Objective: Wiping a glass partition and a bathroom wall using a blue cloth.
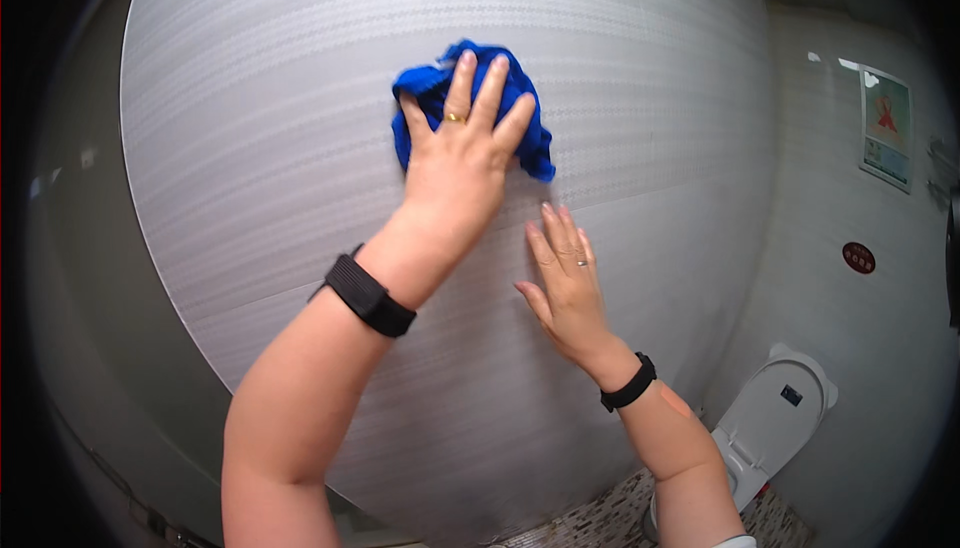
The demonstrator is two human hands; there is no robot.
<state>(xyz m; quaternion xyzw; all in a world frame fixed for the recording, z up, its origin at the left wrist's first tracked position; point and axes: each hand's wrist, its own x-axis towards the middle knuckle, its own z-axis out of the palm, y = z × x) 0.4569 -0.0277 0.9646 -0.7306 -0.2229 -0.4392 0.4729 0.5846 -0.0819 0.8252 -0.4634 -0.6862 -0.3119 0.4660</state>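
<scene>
My left hand [459,158] presses a crumpled blue cloth [517,120] against a pale grey wall panel [300,173] with a fine woven-look pattern. Its fingers are spread over the cloth, and one wears a gold-coloured ring. Lower and to the right, my right hand [566,278] holds nothing. Its fingers point upward along the panel with the thumb apart; whether the palm touches the surface cannot be told. Black bands circle both wrists. Part of the cloth is hidden under the left hand.
A white toilet [780,405] with its lid raised stands at lower right on a mosaic-tiled floor [600,510]. On the right wall hang a framed poster [886,127] and a dark red oval sign [859,257] bearing writing. A darker glassy surface [82,263] lies beyond the panel's left edge.
</scene>
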